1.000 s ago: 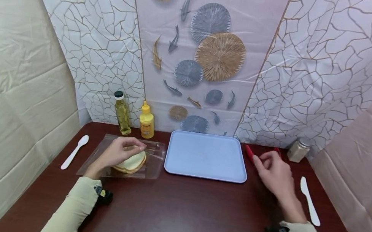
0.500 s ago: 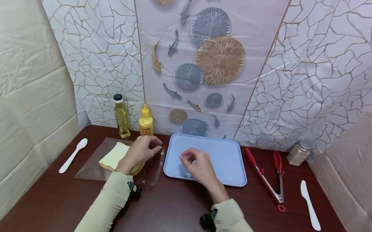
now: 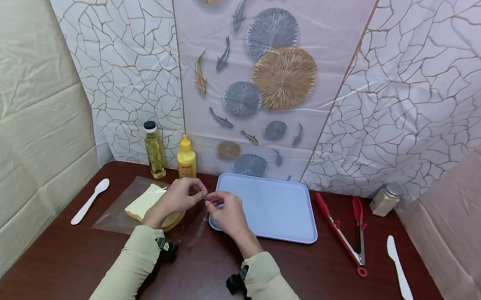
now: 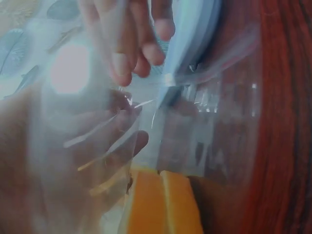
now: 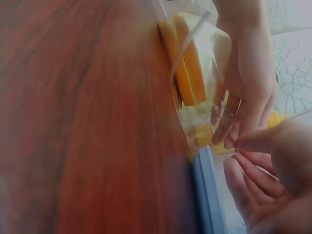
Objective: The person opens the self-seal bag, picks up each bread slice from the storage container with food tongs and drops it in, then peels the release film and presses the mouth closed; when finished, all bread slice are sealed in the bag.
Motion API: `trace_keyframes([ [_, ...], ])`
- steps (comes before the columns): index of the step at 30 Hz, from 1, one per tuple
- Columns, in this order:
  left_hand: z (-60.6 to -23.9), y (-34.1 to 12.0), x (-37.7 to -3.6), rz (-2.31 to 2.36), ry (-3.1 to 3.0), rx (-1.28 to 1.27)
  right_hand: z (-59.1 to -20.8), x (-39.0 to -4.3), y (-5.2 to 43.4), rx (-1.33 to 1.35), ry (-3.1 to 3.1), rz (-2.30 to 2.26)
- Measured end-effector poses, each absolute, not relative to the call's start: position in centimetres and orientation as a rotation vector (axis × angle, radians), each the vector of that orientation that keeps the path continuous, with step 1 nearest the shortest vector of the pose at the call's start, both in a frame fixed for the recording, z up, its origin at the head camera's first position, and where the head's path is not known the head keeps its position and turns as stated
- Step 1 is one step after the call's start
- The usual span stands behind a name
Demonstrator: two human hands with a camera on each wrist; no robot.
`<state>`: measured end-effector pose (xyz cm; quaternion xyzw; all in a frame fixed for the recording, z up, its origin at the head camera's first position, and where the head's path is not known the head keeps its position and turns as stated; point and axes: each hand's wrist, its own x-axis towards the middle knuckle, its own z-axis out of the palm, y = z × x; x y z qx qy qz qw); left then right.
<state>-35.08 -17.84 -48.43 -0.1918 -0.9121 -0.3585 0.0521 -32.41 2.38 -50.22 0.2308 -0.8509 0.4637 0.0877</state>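
Left hand point(image 3: 175, 198) and right hand point(image 3: 223, 213), fingertips pinching clear bread bag point(image 3: 119, 215) mouth

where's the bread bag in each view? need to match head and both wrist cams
Head: bag lies left of centre on the table, beside the blue tray; both hands pinch its right end.
Left wrist: bag fills the middle as a clear film, bread at the bottom.
Right wrist: bag at upper centre, bread inside.
Shared landmark: the blue tray edge, right by the bag's mouth.
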Motion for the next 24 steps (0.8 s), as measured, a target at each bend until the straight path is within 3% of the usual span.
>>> trace_keyframes([
  [24, -47.85, -17.66, -34.74, -1.133, -2.841, -0.765, -50.41, -32.27, 2.88, 0.532, -2.559, 1.257],
])
